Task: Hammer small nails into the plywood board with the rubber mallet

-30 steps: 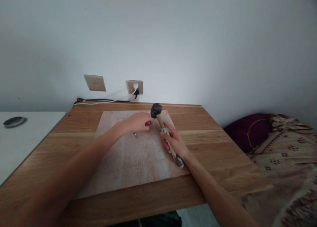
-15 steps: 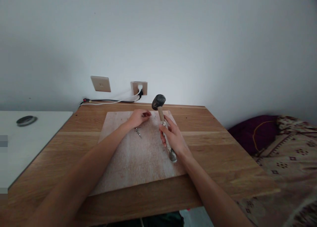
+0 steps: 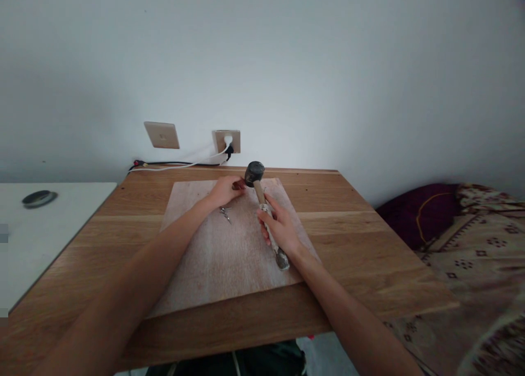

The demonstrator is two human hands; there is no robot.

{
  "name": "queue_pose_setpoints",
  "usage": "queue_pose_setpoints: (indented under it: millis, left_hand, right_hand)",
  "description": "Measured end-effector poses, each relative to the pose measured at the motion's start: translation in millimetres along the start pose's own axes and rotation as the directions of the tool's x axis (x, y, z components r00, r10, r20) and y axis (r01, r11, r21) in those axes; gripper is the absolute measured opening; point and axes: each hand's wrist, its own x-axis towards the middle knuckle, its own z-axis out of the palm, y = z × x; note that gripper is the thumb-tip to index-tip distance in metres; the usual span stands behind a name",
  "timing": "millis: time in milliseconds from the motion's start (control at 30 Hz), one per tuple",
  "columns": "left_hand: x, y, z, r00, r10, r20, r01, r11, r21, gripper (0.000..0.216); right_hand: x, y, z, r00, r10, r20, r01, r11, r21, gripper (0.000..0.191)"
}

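My right hand (image 3: pixel 281 231) is wrapped round the handle of a mallet (image 3: pixel 261 196) with a black head and a worn, whitish-coated wooden handle. The mallet leans up and away, its head beside the fingers of my left hand (image 3: pixel 227 191). Those left fingers are curled in a pinch near the far edge of a pale wooden board (image 3: pixel 229 272); whatever they hold is too small and too hidden to name. Close below my left wrist, a little cluster of thin silvery metal pieces (image 3: pixel 225 214), like nails or screws, lies on the board.
The board rests on a wooden table (image 3: pixel 361 255) against a white wall. Cables (image 3: pixel 176 167) run along the back edge to a wall socket (image 3: pixel 227 142). At left, a white surface (image 3: pixel 49 239) carries a dark round object (image 3: pixel 39 198). Patterned cloth (image 3: pixel 484 255) lies at right.
The mallet's head has come down and left, closer to my left fingers. Both hands keep their grips. The whole view has shifted slightly.
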Motion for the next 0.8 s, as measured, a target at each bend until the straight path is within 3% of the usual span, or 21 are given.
queue_pose_setpoints:
  millis: [167, 800]
  left_hand:
    - [-1.4, -0.5, -1.2, 1.0, 0.002, -0.007, -0.002, 0.999, -0.034, 0.036]
    - [-0.8, 1.3, -0.6, 0.998, -0.049, -0.028, 0.047, 0.997, -0.066, 0.047]
  right_hand:
    - [-1.2, 2.9, -2.0, 1.0, 0.005, 0.001, -0.005, 1.0, -0.029, 0.079]
    - [-1.5, 2.5, -0.8, 0.998, 0.043, 0.04, -0.039, 0.995, -0.093, 0.069]
